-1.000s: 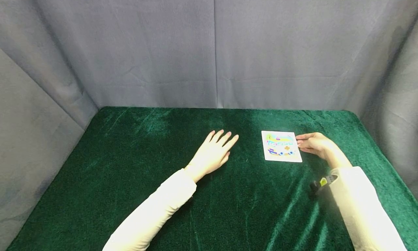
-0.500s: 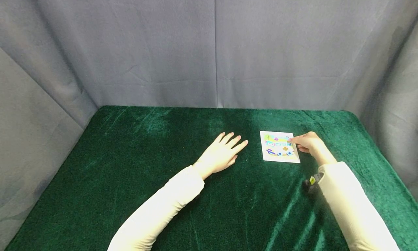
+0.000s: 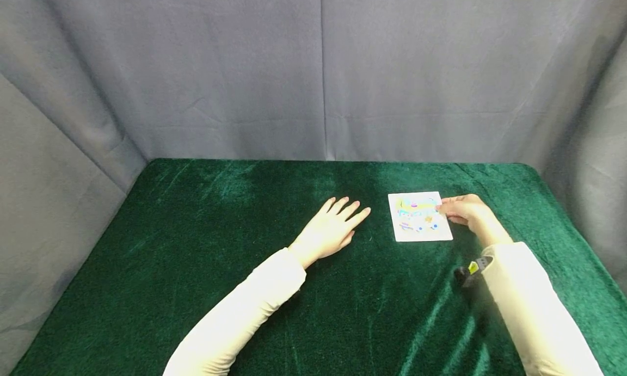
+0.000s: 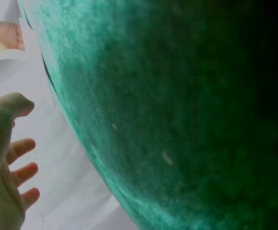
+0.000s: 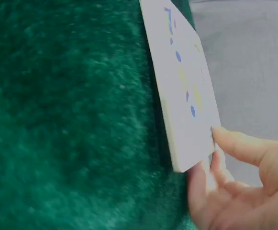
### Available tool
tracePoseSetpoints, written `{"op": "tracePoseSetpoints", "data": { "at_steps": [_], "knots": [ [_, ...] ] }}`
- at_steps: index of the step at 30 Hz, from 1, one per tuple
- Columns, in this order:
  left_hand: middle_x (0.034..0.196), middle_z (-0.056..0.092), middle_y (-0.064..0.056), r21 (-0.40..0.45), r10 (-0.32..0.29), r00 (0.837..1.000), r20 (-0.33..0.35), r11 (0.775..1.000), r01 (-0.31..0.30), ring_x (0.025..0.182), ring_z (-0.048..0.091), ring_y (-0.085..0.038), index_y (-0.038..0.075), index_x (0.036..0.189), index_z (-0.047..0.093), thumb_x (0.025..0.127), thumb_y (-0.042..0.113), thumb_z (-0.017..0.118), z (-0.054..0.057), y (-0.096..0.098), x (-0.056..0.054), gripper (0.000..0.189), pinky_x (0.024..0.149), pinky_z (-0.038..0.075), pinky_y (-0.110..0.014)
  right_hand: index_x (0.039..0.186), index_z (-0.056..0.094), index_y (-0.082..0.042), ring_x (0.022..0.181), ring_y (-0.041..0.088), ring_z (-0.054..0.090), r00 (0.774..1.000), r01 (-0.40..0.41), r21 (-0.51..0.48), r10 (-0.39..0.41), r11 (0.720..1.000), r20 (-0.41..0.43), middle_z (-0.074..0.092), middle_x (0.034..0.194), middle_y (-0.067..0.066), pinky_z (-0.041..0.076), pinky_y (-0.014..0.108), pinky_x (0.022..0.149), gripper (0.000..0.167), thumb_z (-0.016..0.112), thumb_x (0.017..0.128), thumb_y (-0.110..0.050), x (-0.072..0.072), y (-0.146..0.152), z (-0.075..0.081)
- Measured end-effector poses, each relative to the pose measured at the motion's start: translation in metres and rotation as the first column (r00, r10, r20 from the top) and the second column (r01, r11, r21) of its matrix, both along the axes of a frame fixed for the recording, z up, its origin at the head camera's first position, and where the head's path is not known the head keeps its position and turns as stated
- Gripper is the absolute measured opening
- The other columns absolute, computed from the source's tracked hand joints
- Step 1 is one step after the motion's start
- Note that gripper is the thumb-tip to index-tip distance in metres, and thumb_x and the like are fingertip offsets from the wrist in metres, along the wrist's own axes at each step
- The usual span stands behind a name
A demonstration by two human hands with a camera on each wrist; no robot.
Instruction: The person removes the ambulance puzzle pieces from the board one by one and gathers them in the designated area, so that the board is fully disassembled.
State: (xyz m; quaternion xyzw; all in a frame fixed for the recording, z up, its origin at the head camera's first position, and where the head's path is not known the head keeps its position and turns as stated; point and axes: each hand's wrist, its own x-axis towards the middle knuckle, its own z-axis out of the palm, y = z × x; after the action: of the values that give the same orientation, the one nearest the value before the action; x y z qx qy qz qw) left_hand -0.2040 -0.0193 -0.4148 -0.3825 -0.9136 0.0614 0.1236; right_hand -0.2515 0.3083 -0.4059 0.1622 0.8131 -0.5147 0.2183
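Note:
A thin white square board with small colourful pictures on its face is at the right of the head view. My right hand pinches its right edge, thumb on the face and other fingers underneath. In the right wrist view the board stretches away from the hand, its pale side edge showing just over the cloth. To the left of the board, my left hand is palm down over the cloth with its fingers spread and holds nothing. The left wrist view shows its thumb and fingertips apart.
Dark green velvet cloth covers the table, with its far edge against grey curtains. Grey curtain also hangs at both sides. A small dark device with a yellow-green mark sits at the right cuff.
My left hand has moved a little to the right, then stayed. My right hand has gone from touching the board's edge to pinching it with the thumb on top; the board has shifted slightly.

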Motion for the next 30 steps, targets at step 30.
{"op": "tracePoseSetpoints", "data": {
  "at_steps": [30],
  "knots": [
    [0.141, 0.052, -0.003, 0.028, 0.125, 0.986, 0.114, 0.991, -0.129, 0.131, 0.048, -0.024, 0.017, 0.136, 0.053, 0.099, 0.031, 0.05, 0.013, -0.009, -0.025, 0.04, 0.109, 0.038, -0.04, 0.113, 0.049, -0.005, 0.065, -0.001, 0.062, 0.997, 0.073, -0.41, -0.057, 0.909, 0.052, 0.064, 0.067, -0.012, 0.052, 0.014, 0.062, 0.018, 0.051, 0.095, -0.002, 0.003, -0.095, -0.001]
  ]
}}
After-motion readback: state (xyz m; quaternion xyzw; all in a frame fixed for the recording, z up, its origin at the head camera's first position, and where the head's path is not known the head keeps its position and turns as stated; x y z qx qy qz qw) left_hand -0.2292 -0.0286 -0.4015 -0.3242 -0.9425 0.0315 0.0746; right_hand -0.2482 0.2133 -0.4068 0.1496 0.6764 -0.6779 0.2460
